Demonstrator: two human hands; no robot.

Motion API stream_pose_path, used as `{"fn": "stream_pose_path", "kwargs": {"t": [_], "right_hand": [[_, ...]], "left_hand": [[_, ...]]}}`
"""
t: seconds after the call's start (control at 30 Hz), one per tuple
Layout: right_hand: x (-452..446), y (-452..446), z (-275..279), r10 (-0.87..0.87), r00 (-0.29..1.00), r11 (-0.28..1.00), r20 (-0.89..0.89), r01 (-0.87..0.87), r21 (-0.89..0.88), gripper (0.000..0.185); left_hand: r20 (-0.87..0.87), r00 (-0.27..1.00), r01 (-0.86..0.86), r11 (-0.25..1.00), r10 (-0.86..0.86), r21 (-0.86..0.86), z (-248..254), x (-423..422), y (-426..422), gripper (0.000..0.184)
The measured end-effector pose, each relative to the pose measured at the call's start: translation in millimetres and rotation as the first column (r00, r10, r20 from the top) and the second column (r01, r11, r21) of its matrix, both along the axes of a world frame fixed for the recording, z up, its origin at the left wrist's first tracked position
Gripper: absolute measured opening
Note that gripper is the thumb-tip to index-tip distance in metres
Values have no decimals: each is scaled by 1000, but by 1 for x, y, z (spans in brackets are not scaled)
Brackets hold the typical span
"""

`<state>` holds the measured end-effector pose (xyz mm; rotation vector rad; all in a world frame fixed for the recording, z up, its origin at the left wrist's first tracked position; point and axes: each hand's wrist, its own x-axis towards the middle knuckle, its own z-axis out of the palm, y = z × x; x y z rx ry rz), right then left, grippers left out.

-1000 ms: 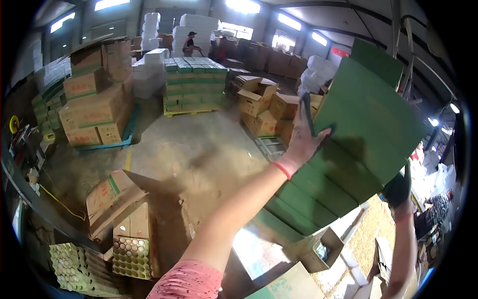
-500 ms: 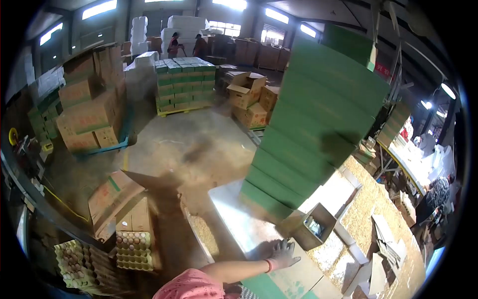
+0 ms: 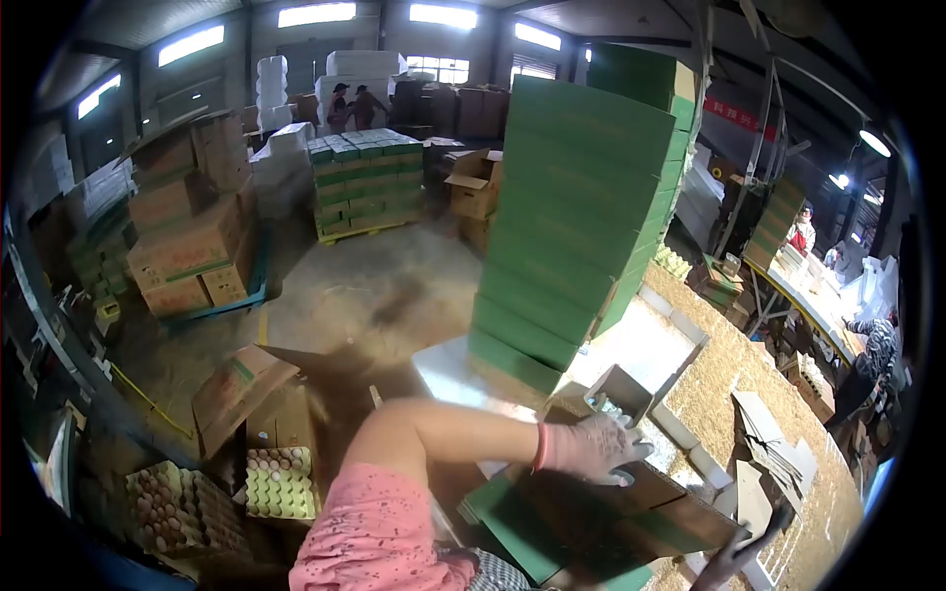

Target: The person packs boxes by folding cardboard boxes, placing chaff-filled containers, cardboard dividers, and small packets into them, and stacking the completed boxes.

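My left hand (image 3: 591,448), in a pale glove with grey fingertips, reaches over the far side of a green and brown cardboard box (image 3: 660,517). Its fingers are apart, and I see nothing held in them. The box stands open in front of me, with a green flap (image 3: 527,527) folded out on the near left. At the box's right end is my right hand (image 3: 727,563), dark and blurred near the lower edge of the view; its grip is unclear. Just beyond my left hand sits a small open carton (image 3: 621,389) with small pale items inside.
A tall stack of green cartons (image 3: 572,197) rises ahead. Egg trays (image 3: 279,483) lie at lower left beside an open box (image 3: 241,389). Loose cardboard pieces (image 3: 769,443) rest on the grain-strewn surface (image 3: 709,374). Other people (image 3: 803,231) are farther off.
My left hand has lifted from the flat cardboard and shifted right. The box now stands opened up beneath it, and my right hand has come into view. The view has turned slightly right.
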<state>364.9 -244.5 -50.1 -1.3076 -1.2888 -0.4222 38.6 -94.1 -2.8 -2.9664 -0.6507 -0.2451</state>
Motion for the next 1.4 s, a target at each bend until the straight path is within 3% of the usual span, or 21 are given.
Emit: {"fn": "stream_pose_path", "kwargs": {"t": [0.03,0.1,0.27,0.37,0.47,0.5,0.53,0.63,0.7,0.77,0.83,0.9,0.97,1.03,1.07,1.1,1.13,1.23,1.27,1.37,1.4], "right_hand": [[-45,-9,32,198,980,966,-1,-195,-170,80],[-87,-1,28,-55,775,868,629,348,-353,83],[-66,-30,20,291,857,917,426,-123,-379,15],[-11,-33,8,480,877,866,-31,-479,-141,14],[-39,-9,16,509,773,833,378,-331,-444,12],[-41,3,5,599,644,707,477,-144,-693,25],[-55,5,-13,585,602,728,544,-92,-679,23],[-58,30,22,311,580,932,753,-31,-361,21],[-18,59,57,-290,621,939,728,332,90,41],[3,90,97,-259,840,942,477,328,-67,53],[13,82,46,-73,880,627,469,407,-664,59],[-15,46,39,-8,770,657,638,485,-577,64],[-40,17,-8,133,845,362,518,445,-819,58],[-26,9,-45,-12,940,762,340,229,-606,47],[-27,3,-37,-2,995,857,103,55,-512,39],[-24,-2,-57,149,804,924,-575,-320,-209,37],[-29,-23,-58,51,747,915,-662,-300,-268,42],[-64,-103,-136,-105,339,691,-935,-651,-314,50],[-89,-98,-125,67,370,848,-926,-510,-142,56],[-87,-90,-83,75,546,762,-834,-571,-306,52],[-80,-78,-5,80,306,706,-949,-690,-163,46]], "left_hand": [[-18,999,40,978,-45,-204,13,0,4,66],[-148,989,-59,878,-13,-474,48,-2,14,64],[-114,989,-102,989,90,-106,42,18,46,53],[-103,964,-249,700,244,-669,76,19,51,41],[149,936,-196,822,320,-534,32,31,4,55],[380,889,-72,899,254,-432,19,42,-13,68],[694,712,89,994,-109,65,-4,69,-21,66],[414,400,806,529,-818,266,-4,104,-72,56],[407,588,808,530,-699,-257,-83,126,-88,52],[227,644,761,582,-730,-287,-113,134,-79,53],[-49,695,477,512,-717,-714,-51,141,-75,56],[227,513,535,102,-828,-839,-33,132,-63,62],[-173,629,687,646,-758,-333,22,104,-87,74],[-144,780,567,785,-609,-248,21,111,-65,80],[-4,853,519,849,-522,-97,2,114,-44,84],[146,888,435,899,-436,38,-19,115,-19,88],[129,933,344,938,-337,-36,-37,105,-6,91],[271,908,359,927,-321,-107,-45,67,24,90],[392,867,397,902,-309,-167,-46,53,36,87],[597,765,499,809,-243,-311,-67,12,62,75],[718,674,565,504,175,-653,-100,2,50,68]]}}
